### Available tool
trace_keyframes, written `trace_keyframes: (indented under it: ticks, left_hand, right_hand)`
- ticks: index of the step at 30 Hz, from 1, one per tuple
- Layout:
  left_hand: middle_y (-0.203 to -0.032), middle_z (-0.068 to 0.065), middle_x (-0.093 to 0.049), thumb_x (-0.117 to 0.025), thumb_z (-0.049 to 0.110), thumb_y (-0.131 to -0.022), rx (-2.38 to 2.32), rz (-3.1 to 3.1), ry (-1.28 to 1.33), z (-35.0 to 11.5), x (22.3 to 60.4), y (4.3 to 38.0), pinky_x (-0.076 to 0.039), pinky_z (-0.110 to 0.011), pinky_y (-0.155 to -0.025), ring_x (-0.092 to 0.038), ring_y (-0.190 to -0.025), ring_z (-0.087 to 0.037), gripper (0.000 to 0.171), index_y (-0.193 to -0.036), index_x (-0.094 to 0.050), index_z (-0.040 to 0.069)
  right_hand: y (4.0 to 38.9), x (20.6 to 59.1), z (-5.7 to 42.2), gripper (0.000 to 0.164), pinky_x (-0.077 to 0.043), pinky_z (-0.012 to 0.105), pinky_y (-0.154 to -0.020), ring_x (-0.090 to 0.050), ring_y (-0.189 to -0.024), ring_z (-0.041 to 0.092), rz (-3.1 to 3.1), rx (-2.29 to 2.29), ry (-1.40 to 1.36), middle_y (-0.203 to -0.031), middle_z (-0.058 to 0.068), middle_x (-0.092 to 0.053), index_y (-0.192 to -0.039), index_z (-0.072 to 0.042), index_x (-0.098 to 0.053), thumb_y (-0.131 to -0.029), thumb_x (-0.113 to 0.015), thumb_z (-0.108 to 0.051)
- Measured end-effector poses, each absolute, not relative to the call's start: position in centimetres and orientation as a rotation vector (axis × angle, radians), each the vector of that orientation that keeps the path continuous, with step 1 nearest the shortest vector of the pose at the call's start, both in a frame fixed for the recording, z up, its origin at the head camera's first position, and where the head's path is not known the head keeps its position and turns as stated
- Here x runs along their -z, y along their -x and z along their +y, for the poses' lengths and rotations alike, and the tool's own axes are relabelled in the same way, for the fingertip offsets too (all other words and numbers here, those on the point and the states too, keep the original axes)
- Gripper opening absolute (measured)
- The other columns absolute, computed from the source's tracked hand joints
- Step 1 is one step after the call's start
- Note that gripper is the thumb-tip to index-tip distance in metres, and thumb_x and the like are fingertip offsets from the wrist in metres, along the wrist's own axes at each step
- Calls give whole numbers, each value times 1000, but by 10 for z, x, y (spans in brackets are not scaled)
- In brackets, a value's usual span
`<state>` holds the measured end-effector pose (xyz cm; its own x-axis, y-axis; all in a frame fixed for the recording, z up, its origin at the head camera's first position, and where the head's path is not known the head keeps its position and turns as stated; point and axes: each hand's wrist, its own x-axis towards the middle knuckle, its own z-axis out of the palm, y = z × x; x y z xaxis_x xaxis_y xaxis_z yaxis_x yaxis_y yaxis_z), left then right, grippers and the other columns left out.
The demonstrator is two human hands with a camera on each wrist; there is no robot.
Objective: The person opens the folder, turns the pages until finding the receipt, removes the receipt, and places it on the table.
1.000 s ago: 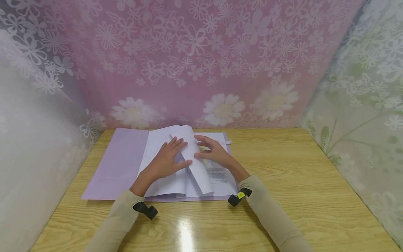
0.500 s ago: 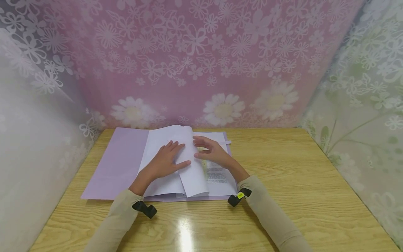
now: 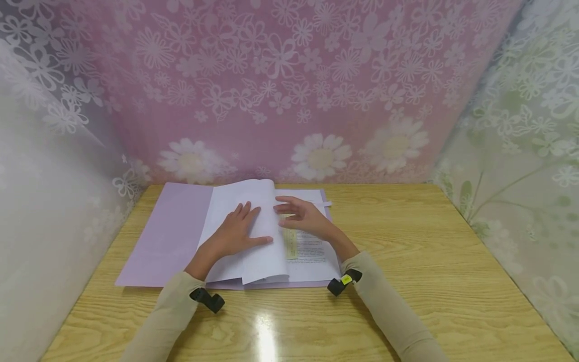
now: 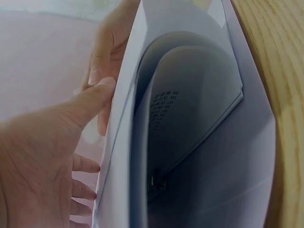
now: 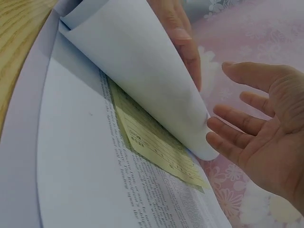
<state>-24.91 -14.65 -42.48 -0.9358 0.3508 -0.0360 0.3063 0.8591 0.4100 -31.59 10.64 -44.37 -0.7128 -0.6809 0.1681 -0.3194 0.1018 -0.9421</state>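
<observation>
A lilac folder (image 3: 169, 236) lies open on the table, holding a stack of white sheets. My left hand (image 3: 232, 234) rests on the turned-over pages (image 3: 267, 264), fingers spread and thumb pointing right. Those pages bend over to the left, and the left wrist view shows the curled sheets (image 4: 190, 71) from their near edge, above a small metal fastener (image 4: 156, 183). Beside the bend, my right hand (image 3: 305, 218) has loosely curved fingers, its fingertips right at the paper's edge. Under the bend, a yellow slip (image 5: 147, 137) lies on a printed page (image 5: 95, 171), partly covered.
The wood-grain table (image 3: 407, 241) extends to the right and in front of the folder. A flower-patterned pink backdrop (image 3: 289, 100) stands behind, with pale side panels (image 3: 534, 151). A white tab (image 3: 327, 204) sticks out from the folder's right edge.
The near corner of the turned pages has swung left and settled over the left side. More of the yellow slip shows. My left hand has shifted slightly left; the right hand has barely moved.
</observation>
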Motion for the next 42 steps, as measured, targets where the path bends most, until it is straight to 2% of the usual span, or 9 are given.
trace_keyframes:
  ticks: [6, 10, 16, 26, 31, 37, 42]
  left_hand:
    - [-168, -28, -12, -66, 66, -89, -580, 2917, -550, -153, 425, 251, -19, -65, -123, -9, -156, -49, 104, -162, -24, 5]
    - [-167, -29, -13, -69, 63, -88, -592, 2904, -578, -159, 424, 254, -21, -66, -123, -11, -155, -50, 104, -162, -24, 4]
    - [-170, -23, -12, -70, 58, -90, -605, 2873, -592, -166, 422, 255, -19, -67, -123, -9, -156, -48, 100, -163, -23, 9]
    - [-171, -15, -18, -69, 45, -95, -623, 2836, -653, -169, 421, 255, -18, -70, -121, -14, -156, -46, 85, -162, -28, 12]
    - [-170, -15, -19, -64, 37, -99, -654, 2802, -676, -171, 421, 255, -18, -72, -120, -15, -156, -47, 75, -162, -30, 12]
    - [-169, -22, -18, -59, 52, -100, -648, 2801, -623, -170, 421, 255, -18, -67, -123, -14, -156, -45, 85, -162, -25, 4]
    - [-169, -23, -17, -60, 59, -97, -644, 2822, -570, -170, 424, 256, -18, -63, -125, -12, -157, -44, 94, -162, -22, 3]
  right_hand:
    - [320, 441, 112, 61, -45, 55, -113, -53, -137, 40, 2098, 1624, 1030, -145, 24, -57, -151, 2, -44, -95, -68, -1]
    - [323, 440, 117, 59, -43, 60, -113, -54, -136, 43, 2132, 1618, 1025, -144, 26, -57, -150, -1, -47, -95, -69, -1]
    - [326, 439, 125, 56, -45, 56, -113, -57, -134, 36, 2215, 1576, 993, -143, 19, -61, -148, -11, -52, -96, -71, -8]
    - [332, 444, 131, 56, -44, 56, -113, -54, -135, 41, 2191, 1617, 954, -144, 23, -58, -149, -7, -50, -96, -70, -7]
    - [334, 445, 134, 52, -46, 51, -113, -56, -135, 37, 2248, 1587, 911, -143, 19, -60, -147, -12, -54, -97, -70, -12]
    - [339, 448, 139, 49, -50, 48, -110, -59, -132, 33, 2350, 1564, 854, -140, 18, -63, -144, -12, -57, -97, -71, -15]
    - [345, 448, 142, 47, -51, 48, -108, -60, -131, 37, 2361, 1589, 838, -138, 23, -63, -143, -3, -56, -98, -69, -12]
